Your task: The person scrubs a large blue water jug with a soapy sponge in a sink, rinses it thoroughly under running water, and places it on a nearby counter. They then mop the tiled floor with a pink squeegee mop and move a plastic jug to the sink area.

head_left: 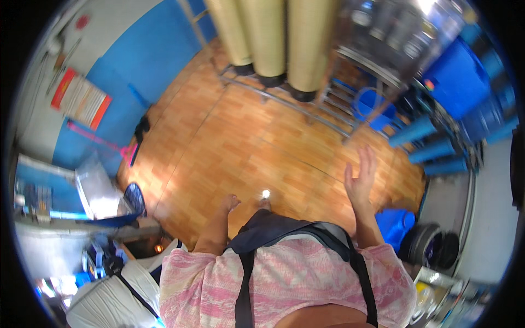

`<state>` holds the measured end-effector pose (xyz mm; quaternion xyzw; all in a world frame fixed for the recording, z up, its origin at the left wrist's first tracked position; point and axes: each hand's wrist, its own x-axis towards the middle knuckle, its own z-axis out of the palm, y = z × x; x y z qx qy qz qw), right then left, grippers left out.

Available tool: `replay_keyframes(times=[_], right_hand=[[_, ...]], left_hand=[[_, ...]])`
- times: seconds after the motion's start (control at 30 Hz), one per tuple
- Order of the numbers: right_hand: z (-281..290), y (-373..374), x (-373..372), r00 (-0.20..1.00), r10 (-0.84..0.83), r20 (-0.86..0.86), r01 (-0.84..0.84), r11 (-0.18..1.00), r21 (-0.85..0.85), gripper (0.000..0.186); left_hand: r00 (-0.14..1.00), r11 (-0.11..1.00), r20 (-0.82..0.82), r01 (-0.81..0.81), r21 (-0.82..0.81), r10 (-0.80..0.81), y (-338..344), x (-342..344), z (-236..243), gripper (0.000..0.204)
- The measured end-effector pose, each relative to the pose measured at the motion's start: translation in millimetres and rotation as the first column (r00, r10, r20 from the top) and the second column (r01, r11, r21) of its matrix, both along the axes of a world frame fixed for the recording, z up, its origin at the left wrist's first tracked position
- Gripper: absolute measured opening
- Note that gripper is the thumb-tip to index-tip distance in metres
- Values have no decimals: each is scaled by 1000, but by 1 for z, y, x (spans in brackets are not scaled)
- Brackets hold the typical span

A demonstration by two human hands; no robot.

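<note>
My right hand point(361, 177) is raised over the tiled floor on the right, fingers stretched out and nothing in it. My left hand point(232, 202) hangs lower, in front of my dark apron point(279, 227). It is seen nearly end-on and small, so how its fingers lie is unclear; no object shows in it. Neither hand touches anything. Nearest to my right forearm is a blue plastic jug point(395, 227) by the right wall. One foot point(265, 204) shows just beyond the apron's edge.
Tall cream cylinders point(268, 44) stand in a metal frame point(262, 92) ahead. Right of them are a blue bucket point(374, 108) and blue containers point(459, 76). A pink-handled floor tool point(98, 138) leans at left. Black round objects point(429, 244) lie right; pale cloth with a black strap point(117, 295) shows lower left.
</note>
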<state>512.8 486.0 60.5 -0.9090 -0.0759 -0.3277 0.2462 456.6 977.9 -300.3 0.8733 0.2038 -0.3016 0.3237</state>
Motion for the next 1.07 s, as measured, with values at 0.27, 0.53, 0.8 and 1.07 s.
replay_keyframes(times=[0.27,0.53,0.8,1.07], right_hand=[[-26,269,167,458,809,-370,-816,547,185,49],[-62,344,373,534,672,-514,-750,657,80,38],[-53,573,553,195,906,-377,-956,261,134,31],[-39,784,674,-126,946,-298,-989,-97,108,26]], left_hand=[[891,933,-397,312,178,-222,254,-49,0,46],[394,-264,-630,-666,-697,669,374,25,-32,37],[642,587,-148,-755,-293,752,368,196,12,51],[573,603,-225,-792,93,788,423,239,43,54]])
